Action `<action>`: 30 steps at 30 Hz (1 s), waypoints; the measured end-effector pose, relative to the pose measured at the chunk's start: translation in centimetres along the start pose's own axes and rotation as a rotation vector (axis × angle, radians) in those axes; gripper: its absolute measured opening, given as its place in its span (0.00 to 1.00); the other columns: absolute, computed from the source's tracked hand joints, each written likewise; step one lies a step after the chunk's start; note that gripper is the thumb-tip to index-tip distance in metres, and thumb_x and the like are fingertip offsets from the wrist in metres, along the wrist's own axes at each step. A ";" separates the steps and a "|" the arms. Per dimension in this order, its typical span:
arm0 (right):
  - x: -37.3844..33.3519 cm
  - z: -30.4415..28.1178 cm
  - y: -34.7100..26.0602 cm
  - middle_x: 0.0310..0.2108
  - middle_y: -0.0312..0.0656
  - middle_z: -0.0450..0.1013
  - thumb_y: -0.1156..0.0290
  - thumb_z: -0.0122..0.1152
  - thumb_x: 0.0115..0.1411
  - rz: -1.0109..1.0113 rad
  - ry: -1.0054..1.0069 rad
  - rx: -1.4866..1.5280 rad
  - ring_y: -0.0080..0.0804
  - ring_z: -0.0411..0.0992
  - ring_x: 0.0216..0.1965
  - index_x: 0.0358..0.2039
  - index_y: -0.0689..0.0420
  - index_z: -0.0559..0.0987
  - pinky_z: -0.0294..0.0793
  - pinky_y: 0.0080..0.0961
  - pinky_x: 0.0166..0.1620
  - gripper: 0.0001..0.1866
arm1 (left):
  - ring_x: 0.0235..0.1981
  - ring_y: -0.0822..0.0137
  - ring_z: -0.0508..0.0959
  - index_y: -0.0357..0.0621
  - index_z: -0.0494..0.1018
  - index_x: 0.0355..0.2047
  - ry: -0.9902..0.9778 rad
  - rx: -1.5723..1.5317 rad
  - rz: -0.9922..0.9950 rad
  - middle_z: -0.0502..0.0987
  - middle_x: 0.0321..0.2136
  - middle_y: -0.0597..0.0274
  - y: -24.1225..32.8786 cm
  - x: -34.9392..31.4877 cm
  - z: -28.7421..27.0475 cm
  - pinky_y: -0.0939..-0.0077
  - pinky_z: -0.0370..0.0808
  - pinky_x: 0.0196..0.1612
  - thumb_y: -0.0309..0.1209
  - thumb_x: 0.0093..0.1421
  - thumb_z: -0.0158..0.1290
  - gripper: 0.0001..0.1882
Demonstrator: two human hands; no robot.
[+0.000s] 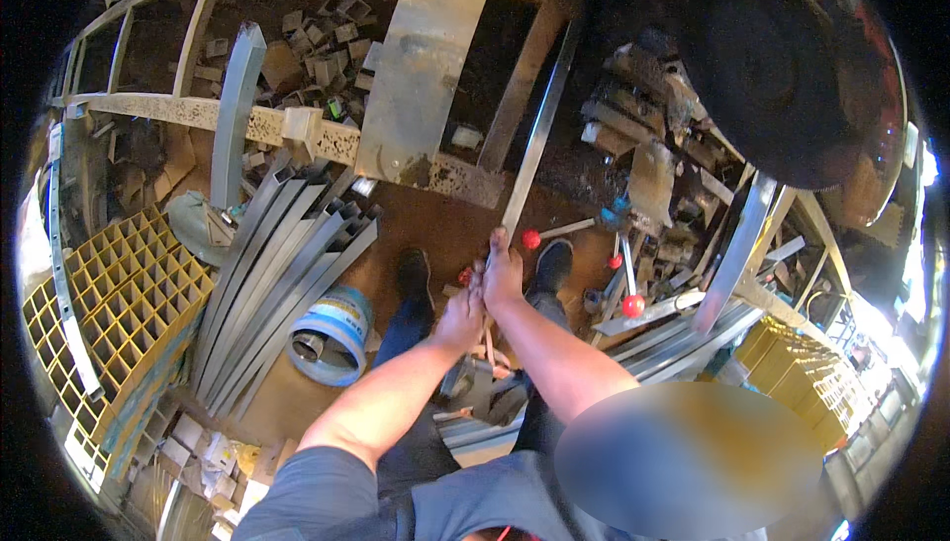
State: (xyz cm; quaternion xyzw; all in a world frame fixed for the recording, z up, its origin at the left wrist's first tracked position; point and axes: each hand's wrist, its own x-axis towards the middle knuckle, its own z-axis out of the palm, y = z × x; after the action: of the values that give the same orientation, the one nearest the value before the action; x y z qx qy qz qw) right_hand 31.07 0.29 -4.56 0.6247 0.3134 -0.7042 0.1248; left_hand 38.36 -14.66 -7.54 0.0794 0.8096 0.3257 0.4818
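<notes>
Hands meet in the middle of the view: the right hand (503, 274) is clamped around the near end of a long flat metal strip (539, 130), fingers wrapped over its edge, while the left hand (461, 318) sits just beside and below it, fingers curled closed on the same strip's lower end, though exactly how they lie on it is hard to make out. The strip runs away from the person, up and slightly right, across a rusty steel frame (435, 76) that lies on the brown floor. Below the hands, the person's two dark shoes (414, 274) stand on that floor, either side of the strip's line.

To the left lies a bundle of long grey angle bars (282, 284), fanned out side by side, with a blue and white bucket (332, 333) just beside their lower ends. Further left is a stack of yellow grating panels (114, 294). To the right, red ball-knobbed levers (631, 303) stand near the right hand, one small red knob (531, 239) very close to it. Beyond them stand cluttered machine parts and more grey metal bars (737, 244). Scrap offcuts (327, 31) litter the ground inside the frame at the top.
</notes>
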 end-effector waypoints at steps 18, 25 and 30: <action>-2.7 -3.3 4.8 0.19 0.34 0.69 0.36 0.58 0.73 0.023 -0.022 -0.046 0.28 0.66 0.15 0.38 0.50 0.73 0.66 0.30 0.19 0.27 | 0.55 0.41 0.84 0.40 0.81 0.54 -0.031 -0.095 -0.315 0.84 0.51 0.37 2.0 -10.0 2.4 0.53 0.79 0.59 0.50 0.65 0.65 0.28; -1.2 -6.7 15.7 0.22 0.33 0.73 0.42 0.61 0.74 0.042 0.087 -0.188 0.28 0.71 0.21 0.35 0.50 0.76 0.70 0.32 0.25 0.23 | 0.68 0.48 0.77 0.41 0.59 0.78 0.045 -0.203 -0.090 0.78 0.65 0.41 0.9 -8.6 0.4 0.58 0.73 0.69 0.40 0.70 0.60 0.41; -4.5 -2.8 8.0 0.22 0.32 0.71 0.44 0.63 0.74 0.086 0.109 -0.283 0.26 0.70 0.21 0.37 0.50 0.75 0.68 0.29 0.24 0.21 | 0.66 0.46 0.78 0.42 0.59 0.78 -0.049 -0.153 -0.229 0.74 0.67 0.39 -6.6 -2.7 4.4 0.54 0.76 0.66 0.41 0.67 0.63 0.43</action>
State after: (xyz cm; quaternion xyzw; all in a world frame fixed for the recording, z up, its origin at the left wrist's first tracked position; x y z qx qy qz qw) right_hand 38.70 -5.20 -2.57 0.6511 0.3886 -0.6121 0.2246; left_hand 44.69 -18.97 -10.97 -0.0425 0.7743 0.3272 0.5401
